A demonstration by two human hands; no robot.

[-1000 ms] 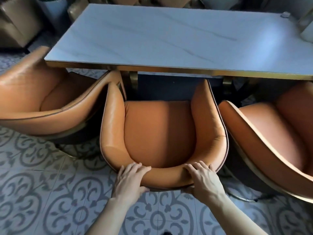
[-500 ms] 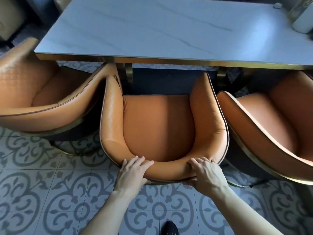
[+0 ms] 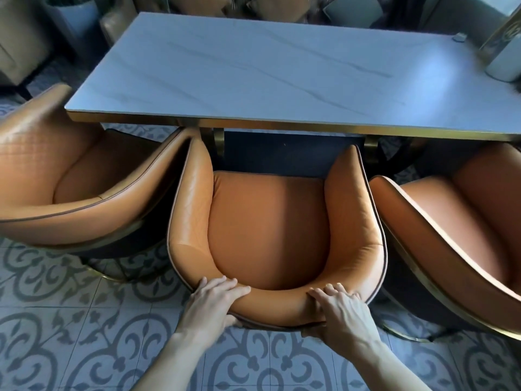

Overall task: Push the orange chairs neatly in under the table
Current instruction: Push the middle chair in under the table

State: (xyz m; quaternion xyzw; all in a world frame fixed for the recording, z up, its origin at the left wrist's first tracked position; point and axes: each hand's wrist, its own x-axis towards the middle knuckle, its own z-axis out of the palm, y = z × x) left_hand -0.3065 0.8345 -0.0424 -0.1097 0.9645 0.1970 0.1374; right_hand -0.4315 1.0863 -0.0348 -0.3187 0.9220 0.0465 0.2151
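Observation:
Three orange leather tub chairs stand along the near side of a white marble table [image 3: 253,71] with a gold edge. The middle chair [image 3: 270,230] faces the table squarely, its arm tips just short of the table edge. My left hand [image 3: 214,303] grips the left part of its curved backrest, fingers over the top. My right hand [image 3: 338,311] grips the right part of the same backrest, thumb underneath. The left chair [image 3: 79,182] is turned at an angle and touches the middle chair's arm. The right chair [image 3: 456,230] is also angled.
The floor [image 3: 70,334] is patterned grey tile. A white cylindrical object [image 3: 504,63] stands at the table's far right, with a small object [image 3: 458,38] near the far edge. Dark gold-trimmed table legs [image 3: 218,142] show beneath. Cushioned seats line the far side.
Both hands stay clamped on the middle chair's backrest. The view has tilted up, showing more of the table's far side. The chair sits about as close to the table edge as before.

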